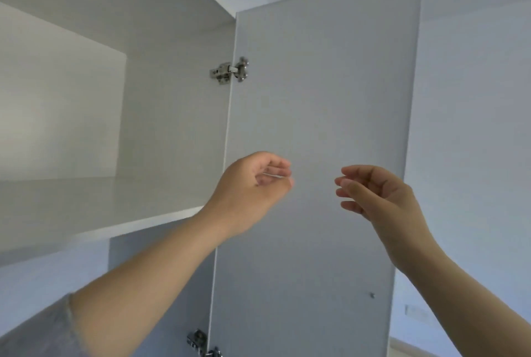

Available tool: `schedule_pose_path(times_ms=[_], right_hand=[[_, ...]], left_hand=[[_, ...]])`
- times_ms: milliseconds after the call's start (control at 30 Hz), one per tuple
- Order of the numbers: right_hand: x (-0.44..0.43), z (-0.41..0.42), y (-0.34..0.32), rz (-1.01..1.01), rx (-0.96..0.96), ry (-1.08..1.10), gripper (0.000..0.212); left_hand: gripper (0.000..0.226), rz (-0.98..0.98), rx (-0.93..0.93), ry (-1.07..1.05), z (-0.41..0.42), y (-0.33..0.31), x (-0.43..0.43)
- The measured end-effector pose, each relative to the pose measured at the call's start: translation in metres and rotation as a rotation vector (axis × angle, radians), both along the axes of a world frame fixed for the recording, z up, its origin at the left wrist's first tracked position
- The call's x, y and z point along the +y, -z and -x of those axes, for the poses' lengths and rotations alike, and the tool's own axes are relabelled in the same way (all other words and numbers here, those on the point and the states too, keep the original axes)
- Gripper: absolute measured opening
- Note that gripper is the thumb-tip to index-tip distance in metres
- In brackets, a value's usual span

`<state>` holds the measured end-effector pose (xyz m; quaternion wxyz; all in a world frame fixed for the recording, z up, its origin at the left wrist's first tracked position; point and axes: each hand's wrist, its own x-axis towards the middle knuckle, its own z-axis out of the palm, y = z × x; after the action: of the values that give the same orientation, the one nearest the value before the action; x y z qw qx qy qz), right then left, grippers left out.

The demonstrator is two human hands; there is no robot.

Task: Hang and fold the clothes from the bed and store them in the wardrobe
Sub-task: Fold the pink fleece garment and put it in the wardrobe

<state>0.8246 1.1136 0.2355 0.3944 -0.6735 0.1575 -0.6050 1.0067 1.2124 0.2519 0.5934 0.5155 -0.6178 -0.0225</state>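
The wardrobe point(161, 40) stands open in front of the person, and it is seen from below, so the upper compartment fills the left part of the view. Its white shelf point(94, 213) runs across at the level of the person's wrists, and nothing lies on the part of the shelf that can be seen. No clothes and no bed are visible from here, so I cannot tell where the clothes are. The wardrobe door point(330, 83) is swung out to the right and shows its plain grey inner face; it hangs on a metal hinge point(230, 70) near the top, and a second hinge point(201, 342) sits at the bottom edge of the view. A small screw head point(372, 295) shows low on the door, near its outer edge. Both arms are raised in front of this door. The left hand point(253, 187) is lifted just beside the hinged edge, its fingers curled loosely toward the palm and holding nothing. The right hand point(373, 192) is at a similar height, well apart from the left one, with fingers half bent and a little spread, also empty. Neither hand appears to touch the door or the shelf. A grey sleeve point(43, 330) covers the left upper arm at the lower left corner. Behind the door, a pale wall point(474, 126) and the ceiling close the room.
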Motion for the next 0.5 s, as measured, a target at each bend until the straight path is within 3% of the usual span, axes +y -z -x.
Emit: schedule_pose_path(times_ms=[233, 400, 500], right_hand=[[-0.015, 0.112, 0.015, -0.014, -0.005, 0.249, 0.014], [-0.012, 0.157, 0.031, 0.005, -0.041, 0.463, 0.013], [-0.007, 0.17, 0.045, -0.011, -0.082, 0.585, 0.014]], left_hand=[[0.017, 0.0, 0.03, 0.272, 0.091, 0.025, -0.069], [0.026, -0.026, 0.086, 0.513, 0.139, 0.044, -0.1], [0.019, -0.047, 0.092, 0.659, 0.162, 0.06, -0.117]])
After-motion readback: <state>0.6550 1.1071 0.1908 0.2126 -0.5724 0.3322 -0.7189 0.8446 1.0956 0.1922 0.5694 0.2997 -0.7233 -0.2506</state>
